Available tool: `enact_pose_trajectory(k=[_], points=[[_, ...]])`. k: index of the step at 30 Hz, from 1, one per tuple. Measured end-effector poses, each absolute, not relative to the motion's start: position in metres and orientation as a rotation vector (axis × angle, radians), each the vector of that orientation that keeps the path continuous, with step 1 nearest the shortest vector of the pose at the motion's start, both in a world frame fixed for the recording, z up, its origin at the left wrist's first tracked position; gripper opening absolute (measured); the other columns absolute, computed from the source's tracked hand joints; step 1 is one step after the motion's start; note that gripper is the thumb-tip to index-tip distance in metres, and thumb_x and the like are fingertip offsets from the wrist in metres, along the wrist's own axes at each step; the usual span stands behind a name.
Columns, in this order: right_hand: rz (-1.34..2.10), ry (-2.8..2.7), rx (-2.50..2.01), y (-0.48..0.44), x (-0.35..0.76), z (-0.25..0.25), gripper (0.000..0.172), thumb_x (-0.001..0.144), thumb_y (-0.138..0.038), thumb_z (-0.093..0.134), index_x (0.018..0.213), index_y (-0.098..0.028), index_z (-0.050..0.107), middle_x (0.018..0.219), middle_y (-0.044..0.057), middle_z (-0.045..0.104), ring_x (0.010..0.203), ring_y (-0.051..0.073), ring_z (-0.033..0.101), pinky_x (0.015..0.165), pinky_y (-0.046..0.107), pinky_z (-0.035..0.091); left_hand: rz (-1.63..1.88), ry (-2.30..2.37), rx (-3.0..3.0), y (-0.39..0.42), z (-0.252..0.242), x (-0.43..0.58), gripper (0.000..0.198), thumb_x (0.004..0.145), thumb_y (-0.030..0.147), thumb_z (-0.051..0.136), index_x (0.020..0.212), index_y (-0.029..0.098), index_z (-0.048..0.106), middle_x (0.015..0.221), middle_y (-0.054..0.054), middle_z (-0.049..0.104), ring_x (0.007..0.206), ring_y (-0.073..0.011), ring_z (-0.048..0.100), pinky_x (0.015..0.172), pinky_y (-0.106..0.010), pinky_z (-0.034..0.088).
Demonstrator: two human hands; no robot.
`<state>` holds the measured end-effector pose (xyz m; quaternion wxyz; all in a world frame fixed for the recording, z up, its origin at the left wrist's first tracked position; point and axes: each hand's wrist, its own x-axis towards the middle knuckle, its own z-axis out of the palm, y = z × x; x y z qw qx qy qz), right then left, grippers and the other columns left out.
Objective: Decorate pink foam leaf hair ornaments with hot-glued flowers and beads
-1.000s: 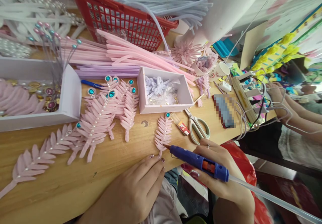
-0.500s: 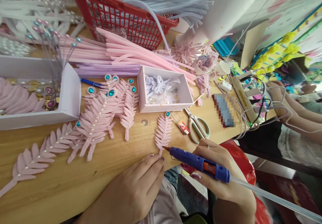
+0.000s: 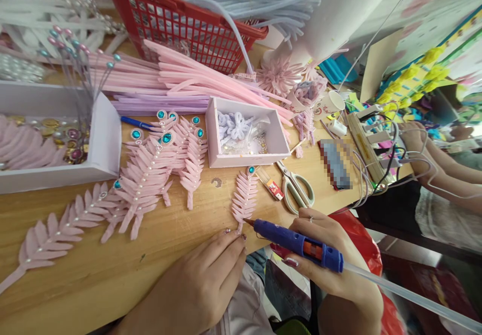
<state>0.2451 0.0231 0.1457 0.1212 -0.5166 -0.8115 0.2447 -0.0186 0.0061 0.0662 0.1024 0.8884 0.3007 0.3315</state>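
Observation:
In the head view, my right hand (image 3: 331, 254) is wrapped round a blue hot glue gun (image 3: 297, 239), with a long translucent glue stick (image 3: 410, 292) running out of its back end. Its brown nozzle tip reaches the lower stem of a small pink chenille leaf (image 3: 244, 197), which carries a teal gem at its top. The fingertips of my left hand (image 3: 211, 269) hold the base of that stem against the table; the thumb is hidden. To the left lie several more pink chenille leaves (image 3: 141, 184) with pearls and teal gems.
Scissors (image 3: 297, 187) and a small red-labelled pack (image 3: 271, 184) lie right of the leaf. Behind stand a white box (image 3: 248, 160), pink chenille stems (image 3: 211, 76) and a red basket (image 3: 188, 28). A power strip (image 3: 367, 149) with cables is at right, near another person's arms (image 3: 440, 159).
Almost nothing differs. Both hands, the glue gun and the small leaf keep their places, and the nozzle stays at the stem.

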Motion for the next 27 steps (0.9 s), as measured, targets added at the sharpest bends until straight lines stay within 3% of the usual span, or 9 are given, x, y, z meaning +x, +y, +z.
enact_pose_trajectory(k=[27], points=[[0.821,-2.321,-1.467,0.026,0.245,0.14,0.063,0.102,-0.071,0.046,0.07,-0.02,0.065,0.06,0.001,0.055,0.06,0.017,0.049,0.055,0.031,0.037,0.975,0.905,2.642,0.008,0.07,-0.016,0.047,0.114,0.013,0.027,0.115,0.012,0.075,0.12,-0.002,0.079,0.115,-0.0172,0.068,0.106,-0.03,0.047]])
